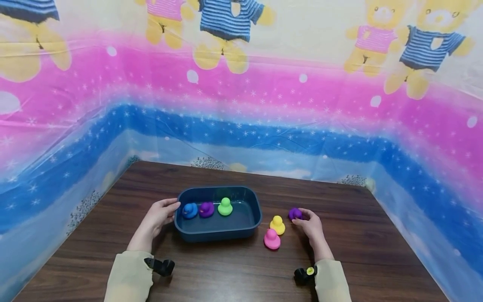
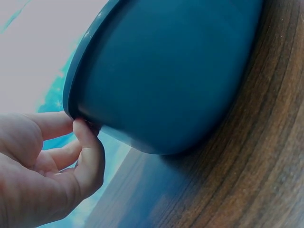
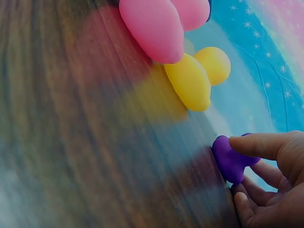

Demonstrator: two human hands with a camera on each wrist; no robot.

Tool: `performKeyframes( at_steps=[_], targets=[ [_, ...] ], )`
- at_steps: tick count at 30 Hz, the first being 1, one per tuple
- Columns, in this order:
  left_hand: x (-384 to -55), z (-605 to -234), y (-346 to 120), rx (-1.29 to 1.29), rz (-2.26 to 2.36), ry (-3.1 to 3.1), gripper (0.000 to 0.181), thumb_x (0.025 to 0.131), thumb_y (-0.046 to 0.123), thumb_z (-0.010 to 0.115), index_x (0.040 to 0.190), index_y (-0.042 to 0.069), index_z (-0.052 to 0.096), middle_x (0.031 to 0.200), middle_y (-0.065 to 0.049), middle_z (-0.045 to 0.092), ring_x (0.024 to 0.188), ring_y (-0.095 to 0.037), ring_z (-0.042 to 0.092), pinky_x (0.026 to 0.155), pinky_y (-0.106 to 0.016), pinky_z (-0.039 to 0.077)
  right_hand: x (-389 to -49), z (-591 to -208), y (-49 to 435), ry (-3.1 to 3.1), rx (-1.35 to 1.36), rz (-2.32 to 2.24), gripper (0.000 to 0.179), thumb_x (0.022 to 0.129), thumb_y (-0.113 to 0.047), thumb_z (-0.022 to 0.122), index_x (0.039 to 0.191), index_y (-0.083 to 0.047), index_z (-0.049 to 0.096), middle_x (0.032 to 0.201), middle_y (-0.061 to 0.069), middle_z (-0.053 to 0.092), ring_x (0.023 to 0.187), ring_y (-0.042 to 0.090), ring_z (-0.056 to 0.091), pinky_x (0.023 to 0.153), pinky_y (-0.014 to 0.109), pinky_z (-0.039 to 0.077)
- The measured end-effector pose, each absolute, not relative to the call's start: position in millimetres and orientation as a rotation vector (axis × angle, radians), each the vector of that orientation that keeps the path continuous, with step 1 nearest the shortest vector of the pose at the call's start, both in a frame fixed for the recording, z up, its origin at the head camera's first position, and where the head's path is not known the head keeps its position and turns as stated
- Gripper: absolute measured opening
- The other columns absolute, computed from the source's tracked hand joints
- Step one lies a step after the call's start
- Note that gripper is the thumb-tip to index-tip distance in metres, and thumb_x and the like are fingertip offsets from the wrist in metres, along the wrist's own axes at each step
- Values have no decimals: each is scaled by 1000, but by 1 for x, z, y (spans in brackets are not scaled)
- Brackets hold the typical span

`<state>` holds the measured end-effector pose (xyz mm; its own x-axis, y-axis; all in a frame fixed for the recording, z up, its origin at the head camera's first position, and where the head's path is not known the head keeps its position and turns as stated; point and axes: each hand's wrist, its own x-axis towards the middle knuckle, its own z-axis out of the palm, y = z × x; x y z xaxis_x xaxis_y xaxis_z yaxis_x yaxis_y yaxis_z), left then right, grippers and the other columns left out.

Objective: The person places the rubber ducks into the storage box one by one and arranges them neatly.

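A dark blue-grey rectangular tub (image 1: 219, 235) stands on the table, its left end rim pinched between the thumb and fingers of my left hand (image 1: 160, 216). Inside the tub sit a blue rubber duck (image 1: 190, 211), a purple rubber duck (image 1: 206, 209) and a green rubber duck (image 1: 225, 207). To the right of the tub, my right hand (image 1: 311, 226) holds a second purple rubber duck (image 3: 230, 159) between thumb and fingers, low at the tabletop. Just left of that hand are a yellow rubber duck (image 1: 277, 225) and a pink rubber duck (image 1: 272, 239).
The brown wood-grain table (image 1: 226, 272) ends at the back against a printed cloth (image 1: 241, 138) with bears, which also hangs along both sides. A black wrist camera (image 1: 160, 266) is on the left arm, another black camera (image 1: 305, 275) on the right.
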<state>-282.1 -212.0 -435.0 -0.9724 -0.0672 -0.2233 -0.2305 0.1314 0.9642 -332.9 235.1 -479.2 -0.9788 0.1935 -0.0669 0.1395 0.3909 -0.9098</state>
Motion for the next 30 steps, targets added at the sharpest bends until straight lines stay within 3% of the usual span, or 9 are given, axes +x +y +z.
performKeyframes(
  at_steps=[7, 20, 25, 30],
  targets=[
    [-281, -436, -213, -300, 1974, 2265, 54, 103, 23, 49, 145, -9, 36, 139, -29, 44, 113, -30, 53, 86, -25, 53, -333, -480, 234, -2578, -322, 1673, 49, 89, -8, 66, 133, 7, 51, 138, 31, 47, 127, 40, 43, 109, 51, 34],
    [-284, -436, -212, -316, 1953, 2269, 55, 103, 25, 49, 146, -7, 36, 142, -28, 42, 116, -31, 52, 101, -38, 49, -331, -472, 234, -2477, -365, 1775, 49, 90, -8, 65, 132, 4, 44, 140, 29, 43, 127, 40, 40, 110, 53, 29],
    [-283, -435, -212, -325, 1955, 2264, 54, 104, 24, 48, 146, -7, 35, 142, -28, 42, 118, -32, 50, 102, -39, 48, -330, -471, 237, -2375, -380, 1957, 53, 92, -5, 64, 136, 5, 38, 142, 27, 38, 127, 36, 43, 106, 38, 41],
    [-283, -434, -212, -320, 1957, 2267, 55, 103, 25, 49, 146, -7, 36, 141, -28, 43, 115, -31, 51, 95, -32, 52, -331, -470, 238, -2253, -390, 2127, 56, 92, 1, 62, 140, 6, 34, 143, 25, 33, 126, 32, 44, 82, 13, 49]
  ],
)
